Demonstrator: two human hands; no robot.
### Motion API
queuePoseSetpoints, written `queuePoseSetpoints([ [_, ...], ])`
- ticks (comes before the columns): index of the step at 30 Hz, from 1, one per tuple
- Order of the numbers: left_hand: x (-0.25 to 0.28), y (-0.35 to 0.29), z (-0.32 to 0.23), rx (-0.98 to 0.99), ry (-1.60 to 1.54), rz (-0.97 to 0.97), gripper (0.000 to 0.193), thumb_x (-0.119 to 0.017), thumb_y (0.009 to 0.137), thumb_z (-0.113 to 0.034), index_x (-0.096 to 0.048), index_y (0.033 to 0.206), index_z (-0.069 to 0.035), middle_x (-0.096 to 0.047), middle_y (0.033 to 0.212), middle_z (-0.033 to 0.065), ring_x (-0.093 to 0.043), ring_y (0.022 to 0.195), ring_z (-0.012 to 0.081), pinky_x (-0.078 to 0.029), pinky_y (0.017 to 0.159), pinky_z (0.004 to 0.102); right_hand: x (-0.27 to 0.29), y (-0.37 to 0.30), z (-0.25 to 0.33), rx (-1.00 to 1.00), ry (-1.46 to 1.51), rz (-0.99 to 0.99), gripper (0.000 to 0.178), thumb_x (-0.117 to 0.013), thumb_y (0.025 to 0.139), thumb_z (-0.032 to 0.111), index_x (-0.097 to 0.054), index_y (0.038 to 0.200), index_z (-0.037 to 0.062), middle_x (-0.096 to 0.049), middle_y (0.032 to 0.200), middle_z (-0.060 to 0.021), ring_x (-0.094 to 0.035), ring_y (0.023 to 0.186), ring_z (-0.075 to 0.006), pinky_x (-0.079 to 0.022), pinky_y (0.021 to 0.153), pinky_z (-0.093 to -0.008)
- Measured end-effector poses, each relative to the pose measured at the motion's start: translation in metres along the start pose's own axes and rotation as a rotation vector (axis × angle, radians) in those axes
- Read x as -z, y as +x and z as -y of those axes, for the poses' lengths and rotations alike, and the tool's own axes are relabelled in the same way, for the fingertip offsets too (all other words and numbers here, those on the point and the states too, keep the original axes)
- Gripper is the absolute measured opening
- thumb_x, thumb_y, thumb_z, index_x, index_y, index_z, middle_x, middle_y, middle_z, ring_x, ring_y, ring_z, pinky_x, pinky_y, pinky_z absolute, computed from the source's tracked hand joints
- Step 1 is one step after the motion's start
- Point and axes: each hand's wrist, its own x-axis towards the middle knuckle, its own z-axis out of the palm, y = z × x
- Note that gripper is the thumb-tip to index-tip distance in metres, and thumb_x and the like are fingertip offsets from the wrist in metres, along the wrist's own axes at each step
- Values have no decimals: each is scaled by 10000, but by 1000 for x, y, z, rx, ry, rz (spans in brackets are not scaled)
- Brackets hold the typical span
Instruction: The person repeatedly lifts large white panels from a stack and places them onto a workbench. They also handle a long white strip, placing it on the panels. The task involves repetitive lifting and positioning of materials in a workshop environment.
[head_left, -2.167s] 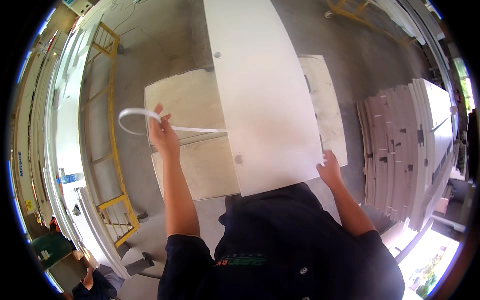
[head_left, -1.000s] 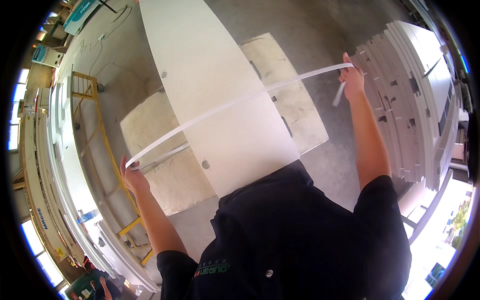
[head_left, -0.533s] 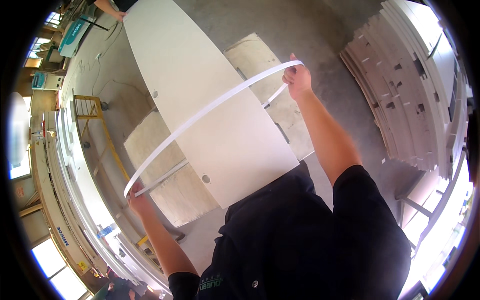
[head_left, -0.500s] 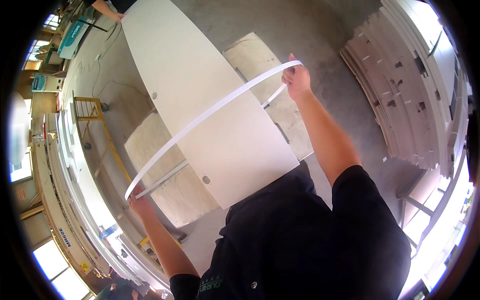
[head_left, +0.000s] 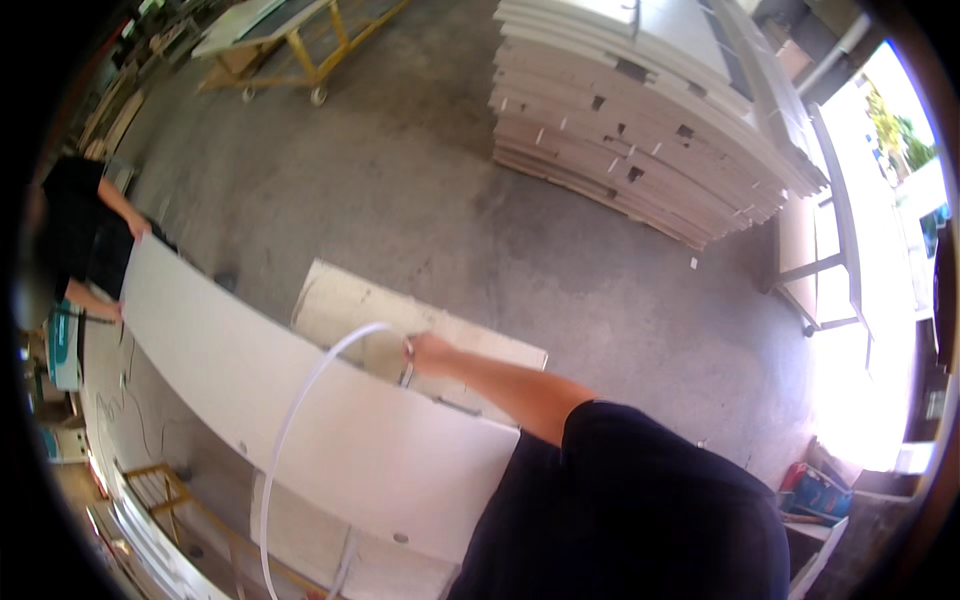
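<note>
A long white flat band point(head_left: 297, 415) arches over a white door-like panel point(head_left: 330, 400), running from my right hand out through the lower edge of the view. My right hand point(head_left: 428, 354) is closed on its upper end, just past the panel's far long edge. Below the fingers a short stretch of band drops toward the panel's edge. My left hand is out of view. The panel has small round holes near one long side and lies across worn pale boards point(head_left: 470, 345). At its far left end, a co-worker's two hands point(head_left: 138, 228) hold it.
A tall stack of panels point(head_left: 640, 130) stands at the back right, with a metal-framed rack point(head_left: 815, 265) beside it. A yellow wheeled cart point(head_left: 315, 60) is at the back left, a yellow frame point(head_left: 150, 490) at the lower left. Concrete floor point(head_left: 400, 180) stretches between them.
My view has swung to the right, so the panel and co-worker appear farther left. My left hand, earlier on the band's other side, has left the picture. My right hand still holds the band.
</note>
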Motion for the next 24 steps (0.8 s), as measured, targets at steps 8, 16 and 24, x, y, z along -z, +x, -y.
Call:
queuePoseSetpoints([
  [8,-114,3,-180,425,-413,119,366,-430,916,-242,-536,1177,-7,-563,1176,174,-530,1103,301,-455,916,447,-27,-10,9,-97,64,-58,107,-529,760,83,-610,827,68,-640,815,-175,-613,802,-359,-484,694,-443],
  [16,-143,2,-204,517,-475,281,342,-444,916,-255,-540,1170,-46,-561,1172,173,-535,1081,304,-449,906,457,-19,-19,26,-233,128,-79,160,-529,784,114,-608,913,59,-639,889,-173,-607,874,-362,-478,737,-455],
  [24,-127,-31,-182,730,-625,294,319,-457,916,-268,-543,1163,-85,-560,1169,172,-540,1059,307,-444,895,468,-15,-32,24,-281,11,-36,191,-558,793,188,-630,949,104,-642,931,-142,-601,922,-354,-481,753,-459],
])
